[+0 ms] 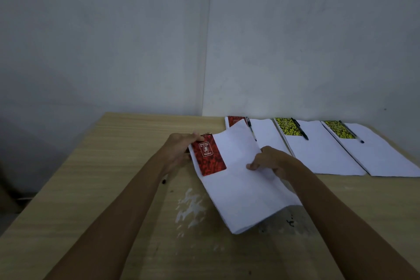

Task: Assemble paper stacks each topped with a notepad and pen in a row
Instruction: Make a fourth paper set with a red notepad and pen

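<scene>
A white paper stack is held over the wooden table, tilted, with a red patterned notepad on its upper left corner. My left hand grips the stack's left edge and the notepad's top. My right hand pinches the stack's right side, thumb on top. Behind lie three finished stacks in a row: one with a red notepad and pen, partly hidden by the held paper, and two with yellow notepads and pens.
The table stands in a corner against grey walls. A patch of worn, peeled surface lies near the table's middle. A small dark speck sits by my left forearm. The table's left edge drops off to a dark floor.
</scene>
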